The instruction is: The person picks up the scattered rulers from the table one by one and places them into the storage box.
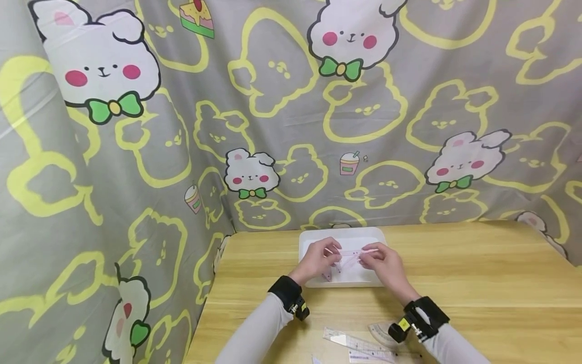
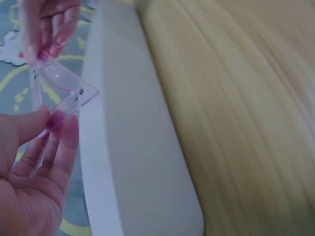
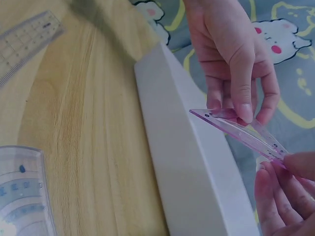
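Both hands, left (image 1: 317, 260) and right (image 1: 381, 264), pinch a clear pink plastic set square (image 1: 349, 257) above the white tray (image 1: 345, 235).

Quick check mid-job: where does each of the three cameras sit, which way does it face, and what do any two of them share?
Head: worn on the head, facing forward and down at the table; shows the left hand, the right hand and both sleeves.
Left wrist: looks along the white tray; both hands pinch the pink ruler.
Right wrist: looks across the tray rim, clear rulers at left; both hands show.
Shared: both wrist views show the pink ruler over the tray.
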`<state>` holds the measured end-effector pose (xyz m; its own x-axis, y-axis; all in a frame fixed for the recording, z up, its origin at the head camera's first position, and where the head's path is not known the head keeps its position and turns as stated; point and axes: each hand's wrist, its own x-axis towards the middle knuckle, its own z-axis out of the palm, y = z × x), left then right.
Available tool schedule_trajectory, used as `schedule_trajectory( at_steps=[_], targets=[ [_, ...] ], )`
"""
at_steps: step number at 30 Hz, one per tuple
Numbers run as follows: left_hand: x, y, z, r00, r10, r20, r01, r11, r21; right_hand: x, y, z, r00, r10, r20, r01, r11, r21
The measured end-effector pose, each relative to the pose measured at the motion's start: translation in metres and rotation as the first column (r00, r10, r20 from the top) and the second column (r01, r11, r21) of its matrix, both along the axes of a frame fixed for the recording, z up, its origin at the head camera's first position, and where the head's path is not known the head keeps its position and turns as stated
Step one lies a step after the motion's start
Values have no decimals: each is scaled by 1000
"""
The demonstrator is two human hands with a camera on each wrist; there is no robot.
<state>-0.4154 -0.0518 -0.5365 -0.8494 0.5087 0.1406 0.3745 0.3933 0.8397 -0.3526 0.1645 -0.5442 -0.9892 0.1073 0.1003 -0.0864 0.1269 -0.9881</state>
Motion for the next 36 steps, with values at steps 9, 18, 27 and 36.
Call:
schedule_trajectory(
  at_steps=[9, 18, 27, 36],
  targets=[
    [-14, 5, -12, 965, -53, -258, -29, 952, -305, -17, -3, -11, 999, -25, -47, 40, 934, 355],
    [-16, 12, -20, 949, -20, -314, -140, 868, -477, -22, 1, -18, 997, -27, -76, 67, 806, 589],
    [-14, 15, -32, 942, -24, -334, -158, 848, -506, -23, 2, -33, 998, 9, -64, 37, 733, 679],
    [-17, 14, -37, 938, -13, -347, -192, 815, -547, -32, 1, -35, 998, 43, -52, 10, 665, 747]
  ],
)
